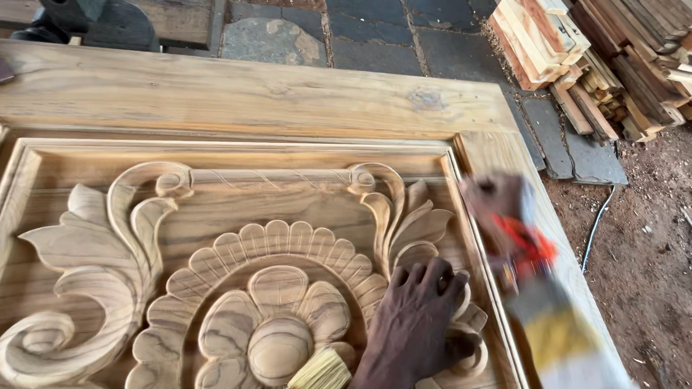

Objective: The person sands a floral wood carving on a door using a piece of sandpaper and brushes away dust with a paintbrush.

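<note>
My left hand point(418, 324) rests knuckles-up on a carved wooden door panel point(238, 101), on the right side of its flower relief point(277, 324). Its fingers are curled. Pale yellow bristles of a brush point(322, 371) fan out from under the hand's left edge, and the handle is hidden beneath the palm. A motion-blurred shape point(530, 266) with brown, orange and yellow parts crosses the panel's right frame. It may be my right hand with something in it, but the blur hides the details.
Scroll and leaf carvings point(108, 252) fill the panel's left side. Stacked timber offcuts point(598, 57) lie at the top right on a stone floor point(375, 36). A thin cable point(597, 223) runs over bare earth on the right. A dark object point(94, 21) sits at the top left.
</note>
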